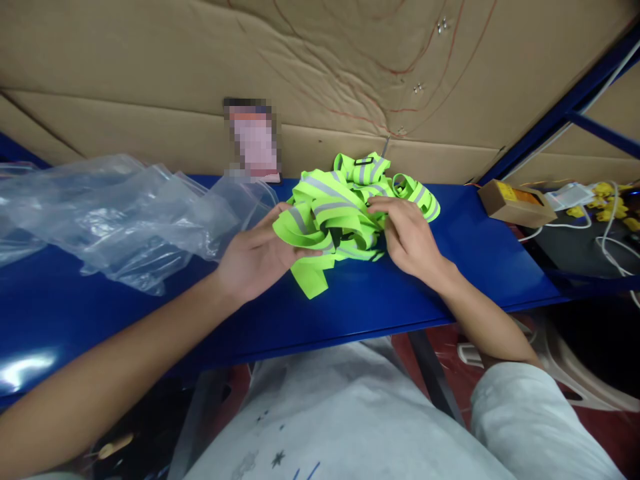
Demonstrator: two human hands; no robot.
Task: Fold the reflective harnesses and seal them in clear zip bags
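A tangled bundle of neon-green straps (pixel 327 200) with grey reflective stripes and black buckles lies on the blue tabletop (pixel 360 300). My left hand (pixel 260 257) is at the bundle's left side, palm up, its fingers wrapped on the green straps and partly hidden by them. On the right side, my right hand (pixel 407 233) reaches in from above, with thumb and fingers closed on the edge of the straps. One strap end hangs toward the table's front edge, and a loop lies beyond my right hand.
Clear plastic bags (pixel 125 213) cover the left of the table. A phone-like item (pixel 255 141), blurred, leans on the cardboard wall (pixel 150 127). At the right are a small cardboard box (pixel 517 203), white cables and yellow pieces (pixel 605 203).
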